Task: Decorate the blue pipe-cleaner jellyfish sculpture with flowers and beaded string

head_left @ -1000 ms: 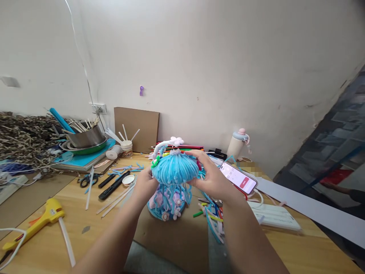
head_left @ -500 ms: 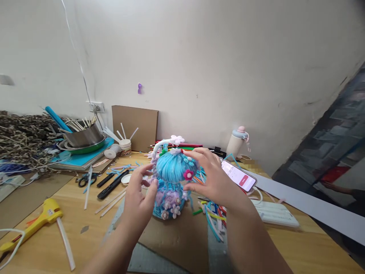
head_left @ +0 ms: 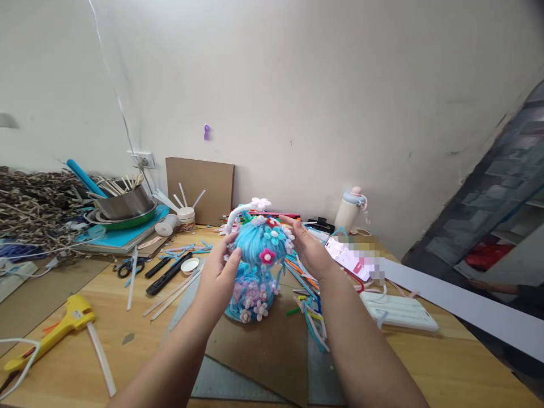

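Note:
A blue pipe-cleaner figure (head_left: 259, 266) with a domed top, small pink and white flowers and a white arched handle stands on a brown cardboard sheet (head_left: 272, 345) at the table's middle. My left hand (head_left: 219, 275) cups the left side of its dome, fingers curled against it. On the dome's right side my right hand (head_left: 308, 249) rests with fingers stretched out along it. Both hands hold the figure between them.
A yellow glue gun (head_left: 63, 326) lies front left. Scissors (head_left: 130, 266), black tools and sticks lie behind it. A metal bowl (head_left: 125, 204) sits back left. A phone (head_left: 348, 258), a white case (head_left: 397, 311) and loose pipe cleaners (head_left: 312, 314) lie right. A bottle (head_left: 348, 212) stands by the wall.
The figure has turned between my hands, so a pink flower and several small flowers now face me. My right hand has slid from the dome's front to its right side.

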`<state>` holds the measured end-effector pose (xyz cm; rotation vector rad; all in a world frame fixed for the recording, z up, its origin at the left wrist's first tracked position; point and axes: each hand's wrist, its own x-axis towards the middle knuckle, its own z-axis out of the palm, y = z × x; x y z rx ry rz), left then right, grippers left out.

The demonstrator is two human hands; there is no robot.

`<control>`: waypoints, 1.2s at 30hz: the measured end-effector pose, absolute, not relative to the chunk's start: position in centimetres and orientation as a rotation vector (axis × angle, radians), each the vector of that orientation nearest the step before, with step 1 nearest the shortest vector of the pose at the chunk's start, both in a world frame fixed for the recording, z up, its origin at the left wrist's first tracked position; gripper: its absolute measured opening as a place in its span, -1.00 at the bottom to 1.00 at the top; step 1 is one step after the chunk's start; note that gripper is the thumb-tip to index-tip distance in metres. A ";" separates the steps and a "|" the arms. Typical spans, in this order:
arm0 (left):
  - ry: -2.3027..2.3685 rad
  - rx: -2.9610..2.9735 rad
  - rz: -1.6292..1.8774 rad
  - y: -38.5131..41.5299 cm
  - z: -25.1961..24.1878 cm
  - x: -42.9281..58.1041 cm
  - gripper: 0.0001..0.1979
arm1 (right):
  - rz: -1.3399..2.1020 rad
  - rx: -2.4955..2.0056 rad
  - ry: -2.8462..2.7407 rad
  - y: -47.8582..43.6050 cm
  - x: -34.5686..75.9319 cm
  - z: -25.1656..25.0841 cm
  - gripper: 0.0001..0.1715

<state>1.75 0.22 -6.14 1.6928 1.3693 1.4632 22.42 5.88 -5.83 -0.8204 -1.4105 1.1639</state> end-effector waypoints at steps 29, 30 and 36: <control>1.709 2.162 1.667 2.1 -2.8 1.8 -0.77 | 0.638 -1.133 -1.639 4.3 22.8 -4.3 -0.42; 1.709 2.124 1.642 2.7 -2.1 1.5 -0.73 | 0.630 -1.130 -1.643 4.2 22.7 -4.3 -0.43; 1.608 2.050 1.173 6.0 0.9 0.6 -0.57 | 0.593 -1.007 -1.740 3.4 21.5 -4.2 -0.51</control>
